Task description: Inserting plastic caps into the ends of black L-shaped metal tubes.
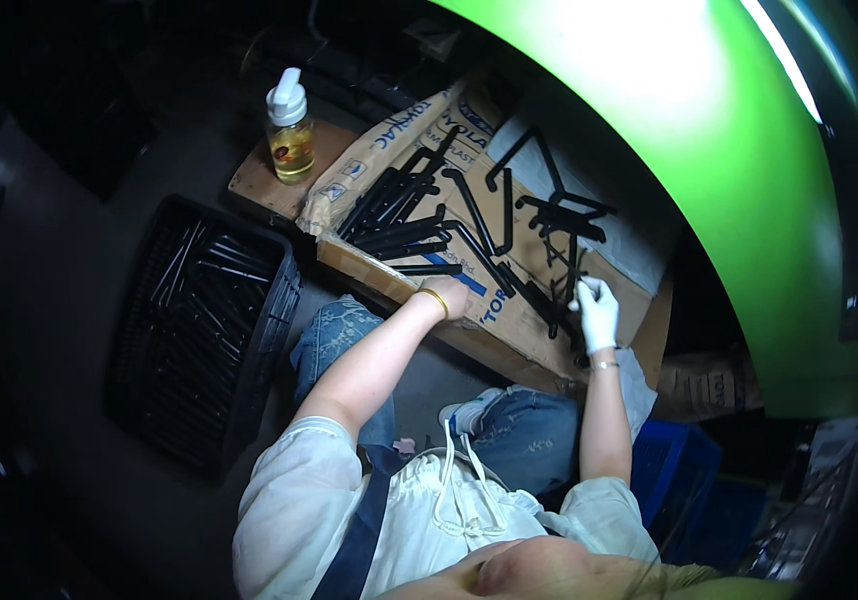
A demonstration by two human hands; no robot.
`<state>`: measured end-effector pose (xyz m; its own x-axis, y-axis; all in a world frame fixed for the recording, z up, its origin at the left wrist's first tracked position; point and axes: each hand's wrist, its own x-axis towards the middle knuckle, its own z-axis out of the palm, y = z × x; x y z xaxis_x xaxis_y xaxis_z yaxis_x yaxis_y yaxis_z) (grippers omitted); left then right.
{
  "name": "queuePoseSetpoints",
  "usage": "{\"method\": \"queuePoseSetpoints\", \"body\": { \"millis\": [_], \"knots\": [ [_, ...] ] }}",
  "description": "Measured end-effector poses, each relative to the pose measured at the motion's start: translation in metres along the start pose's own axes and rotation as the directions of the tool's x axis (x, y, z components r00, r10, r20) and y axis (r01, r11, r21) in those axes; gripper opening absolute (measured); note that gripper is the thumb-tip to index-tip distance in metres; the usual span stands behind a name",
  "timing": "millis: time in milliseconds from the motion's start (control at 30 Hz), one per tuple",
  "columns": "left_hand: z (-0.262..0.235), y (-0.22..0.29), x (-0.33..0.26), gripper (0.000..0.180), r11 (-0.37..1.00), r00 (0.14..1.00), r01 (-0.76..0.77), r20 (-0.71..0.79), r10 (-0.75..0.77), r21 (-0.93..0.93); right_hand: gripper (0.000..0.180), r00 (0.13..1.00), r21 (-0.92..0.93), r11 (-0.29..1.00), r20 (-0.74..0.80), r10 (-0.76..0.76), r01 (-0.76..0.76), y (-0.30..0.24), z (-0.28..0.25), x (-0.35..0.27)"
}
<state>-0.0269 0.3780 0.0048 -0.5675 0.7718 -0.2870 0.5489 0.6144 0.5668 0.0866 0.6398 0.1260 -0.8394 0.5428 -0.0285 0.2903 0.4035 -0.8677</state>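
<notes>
My left hand (446,297), bare with a gold bracelet at the wrist, rests at the near edge of a cardboard sheet. Its fingers are curled in, and what they hold, if anything, is hidden. A short black bar (429,269) lies just beyond it. My right hand (599,312), in a white glove, has its fingertips pinched together at a tangle of thin black plastic parts (566,218); the exact piece between them is too small to make out. Long black bars with bent ends (479,215) lie between the hands, and a heap of black bars (399,200) is at the left.
The parts lie on an open cardboard box (359,262). A black crate (289,300) of black bars stands left on the floor. Behind it, a bottle of yellow liquid (292,150) sits on a brown board (254,178). A large green curved panel (689,130) overhangs the right; blue bins (684,480) stand below.
</notes>
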Motion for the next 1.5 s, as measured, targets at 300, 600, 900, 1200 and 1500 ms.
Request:
{"method": "queuePoseSetpoints", "body": {
  "millis": [300,600,900,1200,1500],
  "knots": [
    [-0.002,0.003,-0.023,0.031,0.999,0.983,-0.053,-0.175,0.054,0.008,0.024,0.736,0.147,0.954,-0.609,0.294,-0.260,0.067,-0.307,-0.196],
    [-0.044,-0.028,0.008,0.028,0.909,0.888,0.367,-0.366,-0.279,0.199,0.066,0.135,0.221,0.917,-0.951,0.278,-0.333,0.204,-0.435,-0.345],
    [-0.057,-0.108,0.027,0.037,0.658,0.716,0.681,-0.104,-0.690,0.323,0.046,0.502,0.431,0.734,-0.540,0.676,-0.525,0.193,-0.273,-0.337],
    [-0.050,-0.109,0.024,0.029,0.741,0.787,0.614,-0.148,-0.599,0.270,0.044,0.594,0.374,0.800,-0.536,0.599,-0.469,0.141,-0.272,-0.297],
    [-0.076,-0.091,-0.015,0.022,0.809,0.788,0.512,-0.532,-0.309,0.288,0.032,0.903,-0.085,0.996,-0.428,-0.028,-0.010,0.127,-0.233,-0.192]
  ]
}}
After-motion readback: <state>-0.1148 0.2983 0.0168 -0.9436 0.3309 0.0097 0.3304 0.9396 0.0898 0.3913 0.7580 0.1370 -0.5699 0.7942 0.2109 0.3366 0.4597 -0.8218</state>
